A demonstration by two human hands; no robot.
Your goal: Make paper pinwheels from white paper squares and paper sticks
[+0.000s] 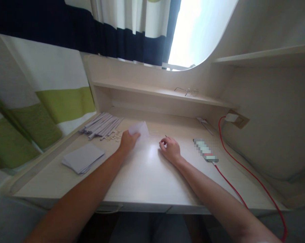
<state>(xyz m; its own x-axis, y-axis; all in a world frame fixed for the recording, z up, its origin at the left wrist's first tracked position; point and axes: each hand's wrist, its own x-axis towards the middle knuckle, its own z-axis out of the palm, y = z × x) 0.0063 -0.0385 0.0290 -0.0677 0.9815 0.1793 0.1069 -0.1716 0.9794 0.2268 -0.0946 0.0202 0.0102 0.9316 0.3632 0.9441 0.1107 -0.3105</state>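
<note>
Near the middle of the bench (147, 175), left hand (128, 141) closed in a pinch on a white sheet of paper (140, 130), with the sheet lifted a little off the surface and rising away from the fingers toward the back shelf. Just right of that sheet, right hand (170, 149) rested on the bench, fingers curled inward with a thin dark stick (165, 136), perhaps a pen or skewer, poking up from between them; too small to tell what exactly. Hands near each other but apart, both forearms stretched in from the near edge.

Left of the sheet and slightly behind it, a bundle of rolled paper tubes (101, 124) lay fanned against the back corner, with small paper scraps (114, 136) scattered just beside its near end. Further left of the sheet and nearer the front edge, a stack of flat grey-white sheets (83, 158).

Right of the sheet, beyond the right hand, a phone (206, 151) lay flat, its face blurred, plugged to a red cable (239, 168) looping up to a wall socket (234, 118) and trailing down off the front edge. Behind the sheet, on the low shelf (154, 91), a pair of glasses (187, 90). Far behind and left of it all, striped curtains (53, 101) in navy, white and green, and a bright window (197, 30).
</note>
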